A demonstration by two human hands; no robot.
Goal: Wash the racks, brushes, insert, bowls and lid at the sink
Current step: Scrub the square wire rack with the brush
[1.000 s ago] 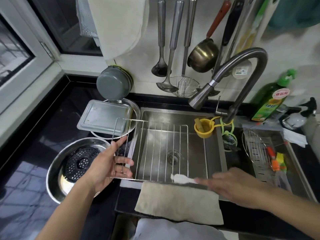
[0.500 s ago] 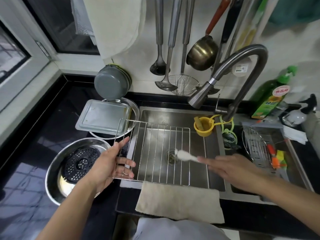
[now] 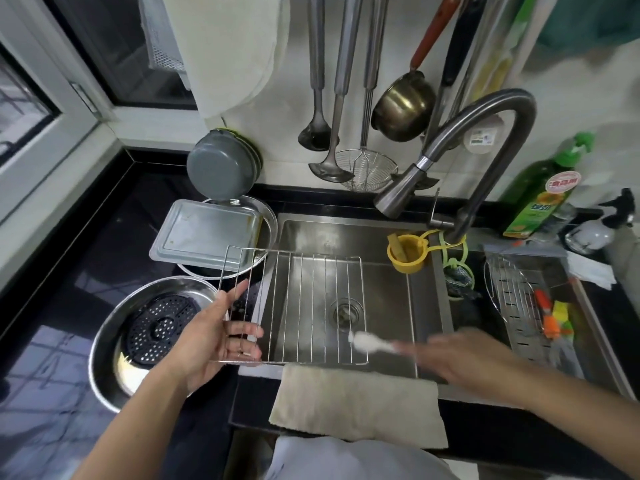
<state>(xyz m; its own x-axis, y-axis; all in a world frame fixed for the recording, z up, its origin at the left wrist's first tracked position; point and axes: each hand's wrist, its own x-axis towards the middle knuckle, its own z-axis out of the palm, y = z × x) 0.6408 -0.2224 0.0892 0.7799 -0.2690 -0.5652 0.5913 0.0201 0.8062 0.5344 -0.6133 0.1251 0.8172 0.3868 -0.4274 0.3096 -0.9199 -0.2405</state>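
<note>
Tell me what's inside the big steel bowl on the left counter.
A black perforated insert lies in the steel bowl. The left hand, which holds the wire rack, covers the bowl's right edge.

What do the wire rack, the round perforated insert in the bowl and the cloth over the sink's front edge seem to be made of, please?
Wire rack: thin bright rods with a mirror glint, probably stainless or chromed steel.
Perforated insert: matt black with rows of holes; plastic or coated metal, I cannot tell which.
Cloth: soft, dull beige, draped and slightly fuzzy, apparently a woven or microfibre textile.
</note>
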